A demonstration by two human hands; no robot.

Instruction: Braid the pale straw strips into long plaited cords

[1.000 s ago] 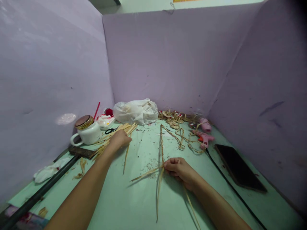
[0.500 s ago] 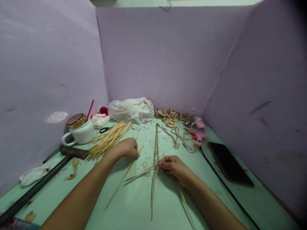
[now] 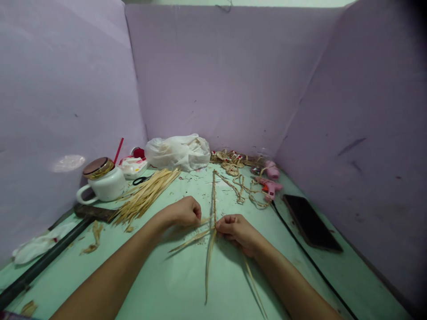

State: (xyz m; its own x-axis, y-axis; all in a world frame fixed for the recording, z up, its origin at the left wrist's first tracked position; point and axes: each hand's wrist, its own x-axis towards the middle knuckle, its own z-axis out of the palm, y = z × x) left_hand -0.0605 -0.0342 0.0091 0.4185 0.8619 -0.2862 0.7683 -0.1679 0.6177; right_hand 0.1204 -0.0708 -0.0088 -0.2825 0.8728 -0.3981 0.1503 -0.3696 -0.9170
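A thin braided straw cord runs down the middle of the table, its near end pinched between the thumb and fingers of my right hand. Loose straw ends fan out from that point: one to the left, one straight toward me, and one below my right wrist. Just left of the braid, my left hand is closed on a single straw strand, whose tip points at the braid's near end. The rest of that strand is blurred or behind my hand.
A bundle of straw lies left, beside a hammer, a lidded white mug and scissors. A plastic bag and woven ornaments sit at the back. Right are a pink glue gun, its cable and a phone.
My left hand has moved right with its straw strand, bringing the tip to the braid. My right hand keeps its pinch at the same place on the braid. The view has shifted slightly.
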